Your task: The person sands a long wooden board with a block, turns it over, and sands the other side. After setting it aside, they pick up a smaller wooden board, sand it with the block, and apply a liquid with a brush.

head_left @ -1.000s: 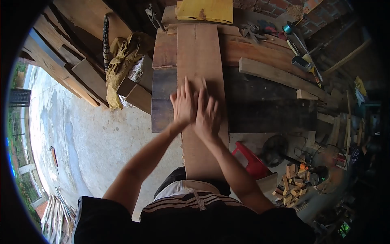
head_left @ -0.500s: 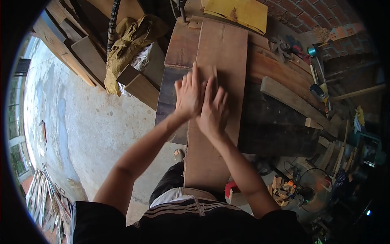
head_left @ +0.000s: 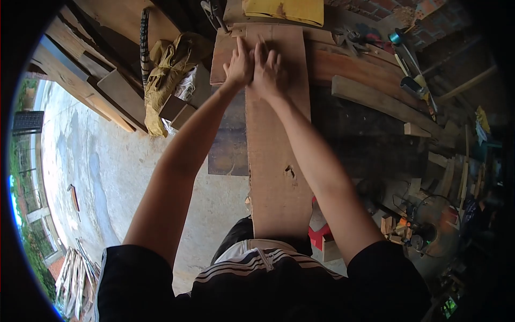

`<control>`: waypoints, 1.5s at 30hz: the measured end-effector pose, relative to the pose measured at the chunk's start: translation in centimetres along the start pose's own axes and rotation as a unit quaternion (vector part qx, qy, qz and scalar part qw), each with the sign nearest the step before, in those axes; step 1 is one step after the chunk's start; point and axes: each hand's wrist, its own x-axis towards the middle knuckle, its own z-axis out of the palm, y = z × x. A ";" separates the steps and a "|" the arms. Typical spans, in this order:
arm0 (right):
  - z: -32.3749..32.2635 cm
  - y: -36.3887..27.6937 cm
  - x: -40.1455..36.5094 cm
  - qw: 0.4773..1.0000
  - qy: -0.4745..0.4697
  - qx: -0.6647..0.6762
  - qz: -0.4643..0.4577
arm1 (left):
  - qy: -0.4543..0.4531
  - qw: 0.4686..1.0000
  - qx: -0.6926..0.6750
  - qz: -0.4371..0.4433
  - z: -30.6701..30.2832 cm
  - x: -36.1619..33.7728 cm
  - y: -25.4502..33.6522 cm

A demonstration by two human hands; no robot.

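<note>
Plank [head_left: 273,145] under left hand [head_left: 238,65] and right hand [head_left: 270,73]

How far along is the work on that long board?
Done: the long board lies flat on the workbench, its near end overhanging. In hand: left hand and right hand press flat, side by side, near its far end. Left: unclear; a rough hole shows mid-board.

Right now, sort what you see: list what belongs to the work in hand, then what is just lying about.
In hand: long board, with left hand and right hand pressed flat on its far end.
Lying about: yellow cloth, loose plank, small wood block, hand tools, wood offcuts on the floor, red stool.
</note>
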 end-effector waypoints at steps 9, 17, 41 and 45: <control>-11.1 -4.9 -31.3 0.992 -0.075 -0.103 -0.002 | -0.095 0.995 -0.001 0.004 -1.2 -35.8 2.1; -5.6 -1.7 -13.4 0.996 -0.087 0.004 0.023 | 0.008 0.994 0.033 0.104 0.1 -15.5 1.1; -11.6 -1.6 -33.9 0.997 -0.046 -0.059 0.032 | -0.121 0.989 0.035 0.074 1.2 -37.4 4.8; -10.5 -0.2 -28.6 0.997 -0.057 -0.030 0.045 | -0.081 0.991 0.038 0.098 1.7 -31.5 5.5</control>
